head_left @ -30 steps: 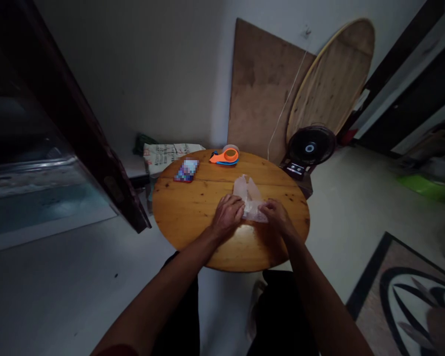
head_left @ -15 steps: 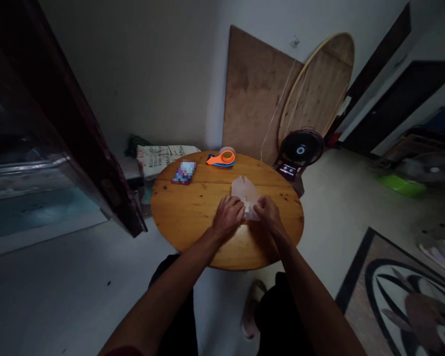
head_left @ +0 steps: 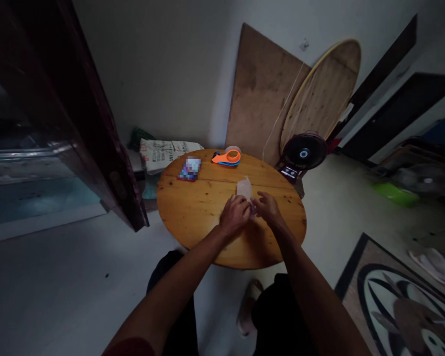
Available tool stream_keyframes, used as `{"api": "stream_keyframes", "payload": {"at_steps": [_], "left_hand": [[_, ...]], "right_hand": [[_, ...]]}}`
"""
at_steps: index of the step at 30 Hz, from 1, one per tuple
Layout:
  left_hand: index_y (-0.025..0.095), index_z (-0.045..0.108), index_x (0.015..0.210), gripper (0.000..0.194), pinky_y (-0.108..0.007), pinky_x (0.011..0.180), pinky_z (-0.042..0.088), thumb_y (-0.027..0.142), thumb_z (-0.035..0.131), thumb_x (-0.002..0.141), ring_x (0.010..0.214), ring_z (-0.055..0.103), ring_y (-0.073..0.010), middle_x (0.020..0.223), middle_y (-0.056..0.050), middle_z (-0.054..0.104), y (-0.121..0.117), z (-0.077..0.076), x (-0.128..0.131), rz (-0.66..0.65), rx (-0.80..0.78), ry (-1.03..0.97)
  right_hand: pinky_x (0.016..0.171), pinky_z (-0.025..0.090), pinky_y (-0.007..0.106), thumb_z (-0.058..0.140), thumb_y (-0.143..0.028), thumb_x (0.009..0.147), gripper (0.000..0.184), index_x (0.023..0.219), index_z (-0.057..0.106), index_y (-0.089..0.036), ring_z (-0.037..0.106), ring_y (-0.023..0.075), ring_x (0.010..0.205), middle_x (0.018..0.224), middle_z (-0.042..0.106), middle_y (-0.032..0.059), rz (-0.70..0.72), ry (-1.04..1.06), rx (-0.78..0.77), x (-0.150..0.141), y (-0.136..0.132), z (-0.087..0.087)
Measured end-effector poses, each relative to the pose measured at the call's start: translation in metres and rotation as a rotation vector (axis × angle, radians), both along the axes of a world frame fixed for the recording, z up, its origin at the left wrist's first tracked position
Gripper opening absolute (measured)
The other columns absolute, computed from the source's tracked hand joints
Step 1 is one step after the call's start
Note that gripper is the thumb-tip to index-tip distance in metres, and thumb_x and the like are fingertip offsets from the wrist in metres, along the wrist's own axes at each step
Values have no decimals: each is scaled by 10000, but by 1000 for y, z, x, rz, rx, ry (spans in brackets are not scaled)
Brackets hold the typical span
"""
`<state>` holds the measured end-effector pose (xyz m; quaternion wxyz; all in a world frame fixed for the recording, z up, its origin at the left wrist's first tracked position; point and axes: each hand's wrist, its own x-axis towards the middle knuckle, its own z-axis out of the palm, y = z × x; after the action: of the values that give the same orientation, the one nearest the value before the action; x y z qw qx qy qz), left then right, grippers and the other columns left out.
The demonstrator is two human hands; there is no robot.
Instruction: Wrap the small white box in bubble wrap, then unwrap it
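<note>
A small whitish, see-through wrapping sheet (head_left: 244, 188), bubbly in texture, lies folded narrow on the round wooden table (head_left: 193, 212). My left hand (head_left: 236, 215) presses on its near part with fingers curled over it, hiding much of that end. From the other side, my right hand (head_left: 267, 206) pinches at the right edge of the sheet, its index finger raised a little. Whatever is wrapped inside is covered by the fingers. Beyond the hands, an orange and blue tape dispenser (head_left: 227, 157) with a roll of clear tape rests near the table's far edge.
Left of the dispenser lies a flat, blurred-out item (head_left: 190, 169). A printed sack (head_left: 165, 154) sits behind the table. A black fan (head_left: 303, 154) stands at the right, before a leaning board (head_left: 263, 89) and a round wooden tabletop (head_left: 324, 89). A dark door frame (head_left: 96, 123) rises at left.
The sheet was spread wider; its right side is now folded over to the left, making it narrower. My right hand's index finger has lifted. The view has shifted slightly.
</note>
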<state>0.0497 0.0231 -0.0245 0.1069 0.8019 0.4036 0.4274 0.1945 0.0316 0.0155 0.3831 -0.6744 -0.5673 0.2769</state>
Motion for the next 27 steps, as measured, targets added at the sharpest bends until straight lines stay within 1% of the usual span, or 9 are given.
{"api": "stream_keyframes", "payload": {"at_steps": [3,5,7,9,14,17,19,22,27], "left_hand": [[193,681,990,234,-372,945,434,135,526,825,983,547,-210,1013,-52,642,3,-2,1,-32,-78,-117],[174,640,1103,356,-371,950,448,95,529,773,1003,561,-213,1049,-63,651,6,-4,0,-30,-143,-215],[167,592,1182,452,-350,922,472,62,509,750,997,581,-203,1061,-67,658,9,-6,-1,-29,-222,-324],[174,584,1169,458,-321,875,492,35,476,746,960,604,-183,1033,-57,663,12,-8,-1,-25,-287,-420],[161,609,954,247,-296,821,487,51,481,774,890,595,-163,964,-53,621,16,-10,-2,85,-279,-491],[164,594,857,67,-275,765,471,191,596,796,799,567,-145,883,-27,585,13,-7,-2,100,-323,-482],[168,583,829,168,-263,726,456,310,662,786,753,542,-133,850,-10,560,11,-6,-1,101,-350,-466],[173,576,816,279,-259,709,440,431,676,785,735,522,-128,834,0,534,10,-6,1,105,-365,-421],[183,568,808,286,-264,735,445,448,675,794,798,539,-139,865,-4,527,12,-14,3,43,-343,-402]], "right_hand": [[434,461,224,564,-257,778,492,1241,515,-97,647,155,563,844,697,95,73,108,-47,1,-8,8],[456,467,212,567,-188,744,488,1223,526,-103,652,145,583,874,707,93,120,106,-65,1,-12,10],[484,476,210,566,-121,702,501,1203,547,-108,633,126,573,885,712,79,139,21,-58,0,-14,10],[542,498,226,563,-76,677,531,1207,560,-115,626,122,592,912,716,68,156,-127,-13,-3,-13,9],[817,503,328,574,-76,727,521,1243,571,-146,666,214,894,975,729,78,188,-564,126,-13,-19,12],[855,481,353,543,-127,802,508,1309,529,-157,654,250,991,1052,718,114,192,-712,133,-19,-27,14],[825,482,348,521,-149,829,547,1372,467,-158,657,256,977,1089,707,137,179,-768,121,-21,-31,13],[798,486,343,505,-125,810,647,1443,370,-142,661,254,936,1088,705,152,182,-781,154,-19,-35,12],[687,519,280,446,-48,717,733,1439,375,-152,666,176,703,996,732,86,292,-538,123,-7,-37,18]]}}
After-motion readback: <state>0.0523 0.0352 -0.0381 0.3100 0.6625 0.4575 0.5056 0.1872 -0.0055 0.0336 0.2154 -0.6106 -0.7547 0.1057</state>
